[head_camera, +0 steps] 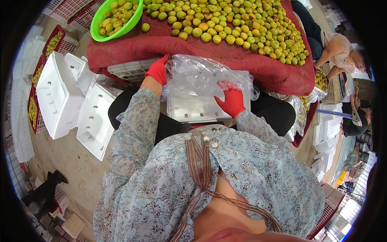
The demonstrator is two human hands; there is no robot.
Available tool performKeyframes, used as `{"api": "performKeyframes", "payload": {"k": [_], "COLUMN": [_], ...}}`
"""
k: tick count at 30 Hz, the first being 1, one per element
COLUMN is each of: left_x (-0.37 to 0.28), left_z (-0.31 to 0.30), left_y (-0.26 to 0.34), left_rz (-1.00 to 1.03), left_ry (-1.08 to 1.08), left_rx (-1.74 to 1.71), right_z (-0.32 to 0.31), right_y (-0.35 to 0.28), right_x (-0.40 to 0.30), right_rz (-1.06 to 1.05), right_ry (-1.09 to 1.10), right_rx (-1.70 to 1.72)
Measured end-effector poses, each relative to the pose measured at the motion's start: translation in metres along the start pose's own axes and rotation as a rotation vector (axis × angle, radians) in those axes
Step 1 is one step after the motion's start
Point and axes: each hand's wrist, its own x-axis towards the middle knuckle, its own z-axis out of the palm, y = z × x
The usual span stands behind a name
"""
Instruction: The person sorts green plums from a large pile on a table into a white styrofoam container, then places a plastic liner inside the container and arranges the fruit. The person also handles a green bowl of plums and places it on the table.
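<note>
My left hand (157, 70), in a red glove, grips the left edge of a clear plastic bag (199, 71). The bag spreads over a white foam box (196, 110) in front of me, with holes in its bottom. My right hand (232, 100), also gloved in red, has its fingertips under the clear film and its thumb spread apart. Beyond the bag, a red cloth (145, 45) covers a surface heaped with green-yellow fruits (229, 39). A bright green plastic basket (137, 19) of similar fruits stands on the cloth at the left.
White foam boxes (50, 93) stand on the floor at my left, near red crates of fruit (39, 118). A plastic crate (133, 70) sits beneath the cloth. At the right, another person (334, 50) reaches towards fruit beside a beige crate (332, 92).
</note>
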Motion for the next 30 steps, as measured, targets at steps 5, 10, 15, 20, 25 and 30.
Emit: {"api": "performKeyframes", "payload": {"k": [5, 10, 15, 20, 25, 30], "left_x": [-0.005, -0.099, -0.154, -0.088, -0.058, -0.09], "left_z": [0.013, 0.094, 0.118, 0.063, 0.049, 0.068], "left_y": [-0.011, -0.033, -0.117, -0.137, -0.121, -0.09], "left_rz": [0.17, 1.423, 0.164, -0.039, 0.154, -0.008], "left_ry": [0.384, 0.603, -0.177, 0.061, 0.192, -0.042], "left_rx": [0.114, 1.348, 2.001, 1.73, 0.514, 0.026], "right_z": [-0.001, -0.003, 0.003, -0.061, -0.04, -0.011], "right_y": [0.004, 0.034, 0.075, 0.072, 0.082, 0.004], "right_x": [0.029, 0.052, 0.046, 0.039, 0.016, -0.017], "right_rz": [0.193, 0.36, 0.501, 0.846, 0.835, 0.047], "right_ry": [0.045, -0.044, -0.196, -0.475, -0.914, -0.152], "right_rx": [-0.199, 0.021, 0.501, 1.331, 0.843, 0.076]}}
